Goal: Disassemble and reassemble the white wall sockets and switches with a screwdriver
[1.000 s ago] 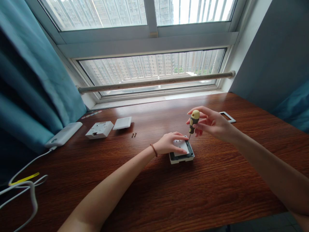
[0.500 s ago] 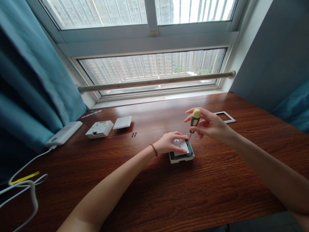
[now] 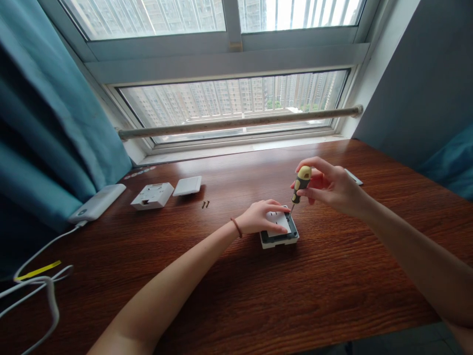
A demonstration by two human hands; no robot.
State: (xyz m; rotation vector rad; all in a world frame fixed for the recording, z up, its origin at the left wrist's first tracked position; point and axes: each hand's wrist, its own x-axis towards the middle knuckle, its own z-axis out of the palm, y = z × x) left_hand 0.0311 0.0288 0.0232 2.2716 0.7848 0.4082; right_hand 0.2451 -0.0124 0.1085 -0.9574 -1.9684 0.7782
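Note:
A wall socket (image 3: 278, 239), with a white slotted face set in a dark frame on a white box, lies flat on the table. Across its left part rests my left hand (image 3: 260, 217), thumb and index finger apart on the face, holding it; the other fingertips are partly hidden. My right hand (image 3: 328, 185) is closed around the yellow-and-grey handle of a screwdriver (image 3: 302, 181). The tool leans slightly right, its tip at the upper right of the dark frame. Whether a screw sits under the tip is too small to tell.
Left on the brown table (image 3: 221, 291) are an open white box (image 3: 153, 196), a white plate (image 3: 187, 186) and two screws (image 3: 205, 204). A white device (image 3: 99, 203) with cables lies near the curtain (image 3: 55, 123). Part of a white frame (image 3: 354, 177) shows behind my right hand.
My right hand and the screwdriver handle have shifted slightly right, now covering more of the white frame. The fingers have turned a little on the handle. My left hand stays on the socket.

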